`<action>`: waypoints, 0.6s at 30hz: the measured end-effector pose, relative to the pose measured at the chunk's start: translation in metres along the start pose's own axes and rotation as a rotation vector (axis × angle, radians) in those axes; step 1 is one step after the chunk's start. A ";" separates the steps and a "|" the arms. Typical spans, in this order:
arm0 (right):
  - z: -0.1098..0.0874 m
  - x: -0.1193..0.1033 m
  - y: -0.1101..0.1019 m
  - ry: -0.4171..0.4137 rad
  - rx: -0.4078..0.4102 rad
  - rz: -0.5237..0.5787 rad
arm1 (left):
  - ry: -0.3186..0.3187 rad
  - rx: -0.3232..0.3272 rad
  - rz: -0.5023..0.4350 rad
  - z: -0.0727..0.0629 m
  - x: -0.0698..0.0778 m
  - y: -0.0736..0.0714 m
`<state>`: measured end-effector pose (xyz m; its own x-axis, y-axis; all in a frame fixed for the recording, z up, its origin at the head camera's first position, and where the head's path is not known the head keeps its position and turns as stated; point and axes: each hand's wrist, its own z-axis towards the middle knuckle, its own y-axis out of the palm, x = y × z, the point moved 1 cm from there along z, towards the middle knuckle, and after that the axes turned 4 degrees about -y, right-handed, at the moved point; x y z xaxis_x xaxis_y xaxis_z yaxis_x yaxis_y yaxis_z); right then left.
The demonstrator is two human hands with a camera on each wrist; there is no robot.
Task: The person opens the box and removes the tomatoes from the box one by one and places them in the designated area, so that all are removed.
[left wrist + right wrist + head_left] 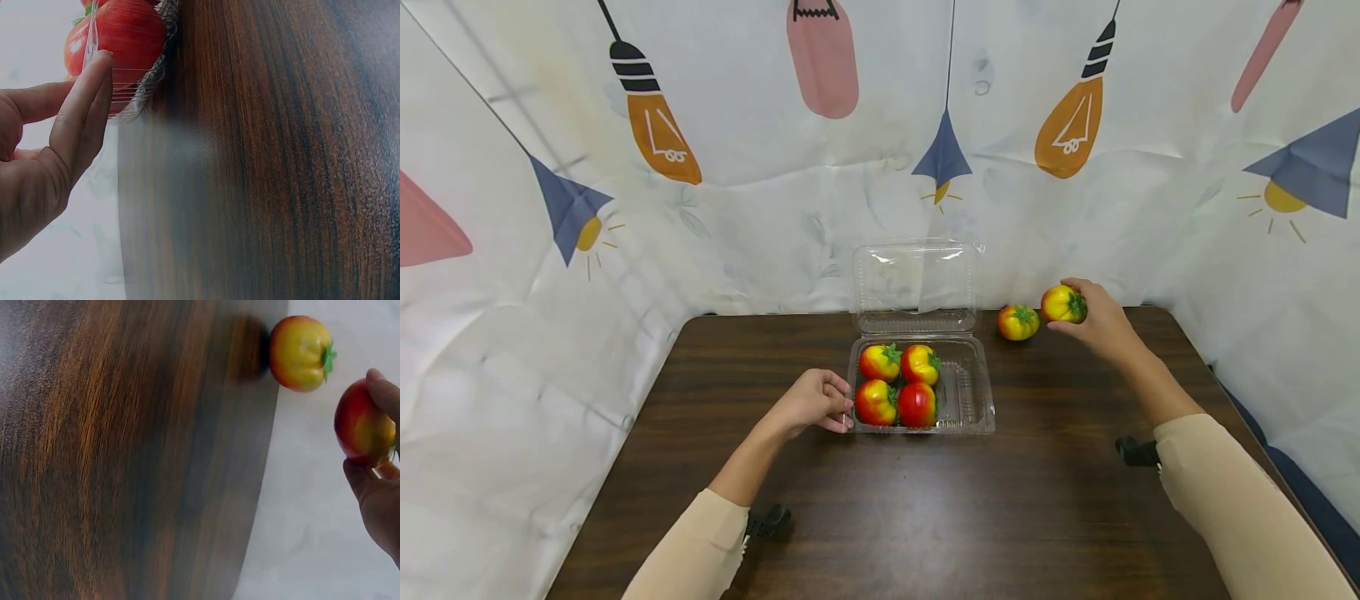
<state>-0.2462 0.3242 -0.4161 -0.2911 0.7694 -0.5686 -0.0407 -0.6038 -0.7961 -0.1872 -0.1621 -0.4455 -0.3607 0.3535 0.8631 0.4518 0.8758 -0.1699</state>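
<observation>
Fabric (737,100), pale and creased, hangs behind the counter and along both its sides, printed with lamps, orange bulbs and pink shapes. Next in size comes the counter (887,517), dark brown and streaked with wood grain. Two cream sleeves reach in from the near side, the left sleeve (696,542) and the right sleeve (1247,492). From where I stand, a clear plastic box (958,392) sits toward the counter's far edge, its hinged lid (887,292) raised up behind it.

The right hand (1097,321) is beyond the box's right side, and its grip pinches a held fruit (1060,303) between thumb and fingers, near the counter's far edge. The left hand (815,402) is at the box's left side, toward the front corner; its grip pinches the thin plastic rim.

Just left of the held fruit, a little apart, is a loose fruit (1017,323), red and yellow, lying between the box and the right hand. Inside the base, over to the left, four more fruits (917,405) lie in two rows of two, the front right one the reddest. Smallest of all are the green leaves (328,360) on the loose fruit.
</observation>
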 end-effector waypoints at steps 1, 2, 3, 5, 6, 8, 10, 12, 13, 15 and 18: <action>0.001 0.002 0.000 0.008 -0.004 -0.009 | 0.000 -0.002 0.001 0.000 0.000 0.000; 0.002 0.005 0.001 0.018 -0.011 -0.019 | 0.001 -0.005 0.004 0.000 0.000 0.000; 0.003 0.007 0.001 0.031 -0.017 -0.027 | 0.003 -0.009 0.006 0.000 0.001 -0.001; 0.004 0.011 0.002 0.057 -0.033 -0.040 | 0.003 -0.011 0.006 -0.001 0.001 -0.001; 0.005 0.012 0.002 0.070 -0.044 -0.049 | 0.005 -0.012 0.007 -0.001 0.001 -0.001; 0.006 0.015 0.003 0.094 -0.065 -0.059 | 0.009 -0.013 0.010 -0.001 0.002 -0.001; 0.008 0.018 0.004 0.108 -0.084 -0.066 | 0.011 -0.013 0.011 -0.001 0.001 -0.001; 0.011 0.021 0.005 0.121 -0.103 -0.073 | 0.011 -0.013 0.011 -0.001 0.002 -0.001; 0.012 0.023 0.005 0.123 -0.112 -0.078 | 0.012 -0.014 0.011 -0.001 0.002 -0.001; 0.014 0.027 0.006 0.125 -0.134 -0.088 | 0.012 -0.016 0.010 -0.001 0.002 -0.001; 0.017 0.033 0.009 0.128 -0.161 -0.101 | 0.011 -0.019 0.009 -0.001 0.002 -0.001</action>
<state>-0.2728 0.3408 -0.4389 -0.1696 0.8506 -0.4976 0.0928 -0.4889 -0.8674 -0.1874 -0.1628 -0.4435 -0.3474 0.3579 0.8667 0.4703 0.8662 -0.1692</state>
